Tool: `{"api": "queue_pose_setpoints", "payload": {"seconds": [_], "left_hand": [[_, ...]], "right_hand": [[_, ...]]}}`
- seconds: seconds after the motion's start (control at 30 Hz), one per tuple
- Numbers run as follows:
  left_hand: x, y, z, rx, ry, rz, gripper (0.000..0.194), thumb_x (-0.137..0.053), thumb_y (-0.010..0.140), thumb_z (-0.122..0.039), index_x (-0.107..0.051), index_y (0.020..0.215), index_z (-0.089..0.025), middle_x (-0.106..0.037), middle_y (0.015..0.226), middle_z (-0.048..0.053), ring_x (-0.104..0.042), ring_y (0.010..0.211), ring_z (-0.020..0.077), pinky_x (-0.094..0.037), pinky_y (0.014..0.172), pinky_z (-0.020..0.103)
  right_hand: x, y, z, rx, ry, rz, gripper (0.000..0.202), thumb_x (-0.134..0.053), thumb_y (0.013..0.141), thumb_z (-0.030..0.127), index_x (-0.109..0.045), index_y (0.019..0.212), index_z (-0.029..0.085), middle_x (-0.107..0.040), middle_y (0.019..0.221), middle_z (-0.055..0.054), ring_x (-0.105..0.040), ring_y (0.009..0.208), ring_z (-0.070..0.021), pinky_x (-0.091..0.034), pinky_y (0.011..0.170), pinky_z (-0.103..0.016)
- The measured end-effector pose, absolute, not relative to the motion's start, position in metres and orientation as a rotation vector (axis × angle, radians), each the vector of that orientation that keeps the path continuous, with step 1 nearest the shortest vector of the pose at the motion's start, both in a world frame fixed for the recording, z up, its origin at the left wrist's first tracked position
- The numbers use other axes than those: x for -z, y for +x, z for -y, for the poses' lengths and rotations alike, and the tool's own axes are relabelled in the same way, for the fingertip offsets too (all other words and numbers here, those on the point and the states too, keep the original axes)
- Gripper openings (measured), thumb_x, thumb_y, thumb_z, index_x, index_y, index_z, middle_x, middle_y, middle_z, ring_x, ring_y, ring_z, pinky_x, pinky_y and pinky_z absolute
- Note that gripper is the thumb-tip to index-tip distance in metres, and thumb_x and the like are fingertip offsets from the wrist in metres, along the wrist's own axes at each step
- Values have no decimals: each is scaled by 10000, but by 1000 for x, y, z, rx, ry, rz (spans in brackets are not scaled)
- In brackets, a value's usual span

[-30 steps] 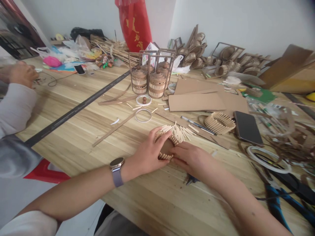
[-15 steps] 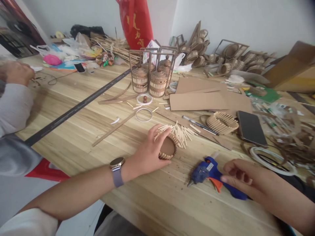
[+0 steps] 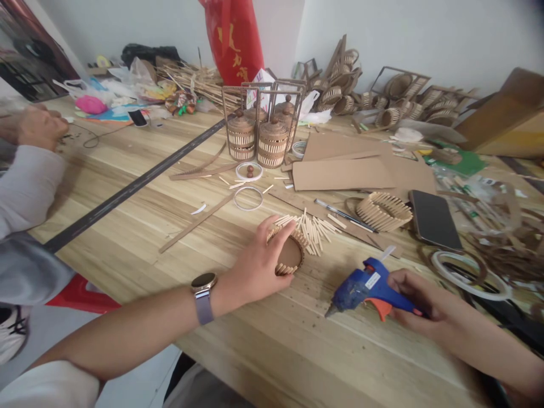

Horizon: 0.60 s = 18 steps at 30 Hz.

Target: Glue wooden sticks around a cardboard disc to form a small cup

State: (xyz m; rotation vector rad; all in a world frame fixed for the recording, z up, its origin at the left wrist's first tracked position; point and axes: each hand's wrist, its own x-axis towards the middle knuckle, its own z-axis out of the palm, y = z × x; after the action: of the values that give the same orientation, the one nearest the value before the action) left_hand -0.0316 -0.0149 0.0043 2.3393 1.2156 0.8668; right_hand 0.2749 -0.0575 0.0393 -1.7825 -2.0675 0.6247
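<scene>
left hand: clasps round basket between thumb and fingers
right hand: wraps around handle of glue gun
round basket: sits open side up on table, toward near edge
glue gun: points nozzle toward near edge
loose sticks: lie just beyond basket, toward far edge

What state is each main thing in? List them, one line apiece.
Left grip: curled around the round container
Right grip: closed on the glue gun
Glue gun: held, nozzle angled down
Round container: upright, open-topped
Loose sticks: scattered in a heap
Large phone: lying flat, screen dark
Pen: lying down
Lidded containers: standing upright, lids on
Watch: strapped on
</scene>
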Motion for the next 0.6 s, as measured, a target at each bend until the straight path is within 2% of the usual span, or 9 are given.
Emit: {"api": "queue_pose_setpoints", "payload": {"seconds": [0.1, 0.2, 0.3, 0.43, 0.5, 0.6], "left_hand": [[-6, -31, 16, -854, 2342, -1225, 936, -717, 684, -143, -178, 1447, -206, -189, 1444, 158, -225, 1385, 331, -271, 1146, 461], [-6, -31, 17, -846, 2342, -1220, 941, -718, 681, -137, -178, 1449, -202, -188, 1446, 160, -230, 1382, 332, -265, 1147, 459], [-4, -32, 16, -855, 2340, -1216, 968, -739, 671, -163, -166, 1448, -236, -196, 1452, 162, -242, 1375, 352, -284, 1124, 523], [-2, -33, 14, -871, 2337, -1205, 976, -744, 671, -176, -154, 1443, -272, -206, 1454, 160, -247, 1369, 370, -302, 1097, 573], [-2, -33, 14, -869, 2344, -1201, 973, -743, 675, -184, -152, 1444, -272, -205, 1450, 159, -246, 1369, 365, -310, 1095, 565], [-3, -33, 14, -861, 2359, -1206, 957, -736, 686, -187, -157, 1446, -254, -203, 1445, 162, -246, 1372, 346, -320, 1101, 532]], "right_hand": [[-33, 274, 64, -1013, -1742, 1807, 154, -616, 749, 387, -628, 886, 317, -690, 828, -61, -645, 728, -234, -546, 646, -307], [-28, 268, 71, -1049, -1762, 1593, 214, -673, 707, 474, -667, 827, 297, -707, 829, -71, -663, 785, -276, -560, 698, -348], [-26, 257, 70, -1135, -1677, 1690, 274, -683, 698, 520, -686, 809, 270, -723, 819, -61, -682, 798, -274, -576, 746, -376], [-27, 239, 64, -1052, -1539, 1975, 274, -615, 769, 496, -688, 844, 243, -735, 852, -59, -693, 801, -248, -584, 765, -383], [-25, 232, 64, -978, -1534, 2012, 282, -588, 790, 479, -693, 878, 232, -739, 900, -67, -696, 853, -253, -577, 791, -382], [-19, 226, 68, -924, -1579, 2038, 292, -575, 799, 461, -692, 906, 216, -740, 895, -73, -700, 853, -260, -584, 744, -365]]}}
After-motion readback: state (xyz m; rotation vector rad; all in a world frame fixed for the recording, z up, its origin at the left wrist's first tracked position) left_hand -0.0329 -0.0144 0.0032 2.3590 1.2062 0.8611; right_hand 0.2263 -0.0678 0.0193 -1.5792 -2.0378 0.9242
